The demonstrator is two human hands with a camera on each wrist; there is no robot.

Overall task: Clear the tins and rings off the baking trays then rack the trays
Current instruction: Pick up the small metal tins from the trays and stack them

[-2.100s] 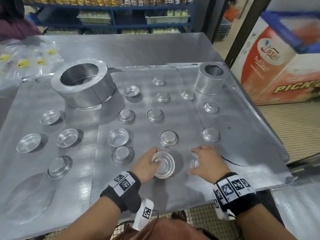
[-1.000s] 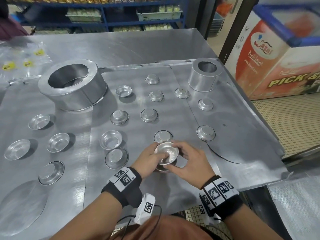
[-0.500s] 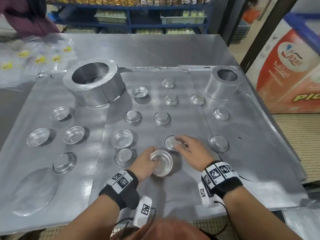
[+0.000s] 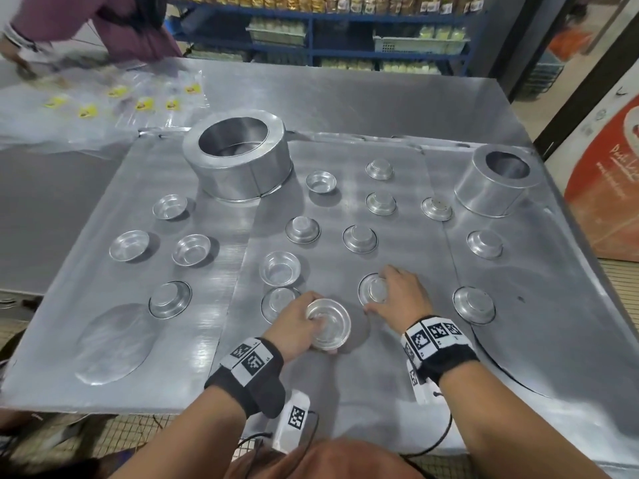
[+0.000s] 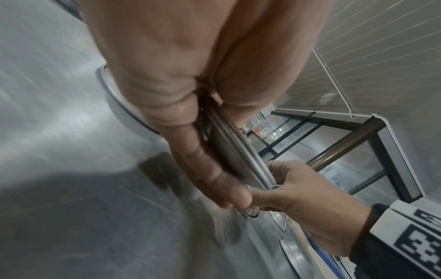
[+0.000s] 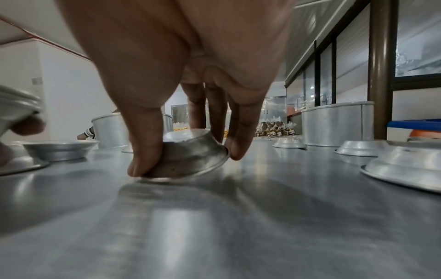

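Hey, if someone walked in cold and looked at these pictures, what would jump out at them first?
Probably the two hands low in the middle: the left hand holds a small tin open side up, while the right hand tips an upside-down tin off the baking tray. Next, the large ring at the back, and the smaller ring at far right.

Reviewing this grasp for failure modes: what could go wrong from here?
1. The right hand only pinches the upside-down small aluminium tin by its rim, one edge tilted up; it could slip and clatter onto the steel baking tray.
2. The left hand grips the stack of nested aluminium tins from the side; adding another one-handed could tip it.
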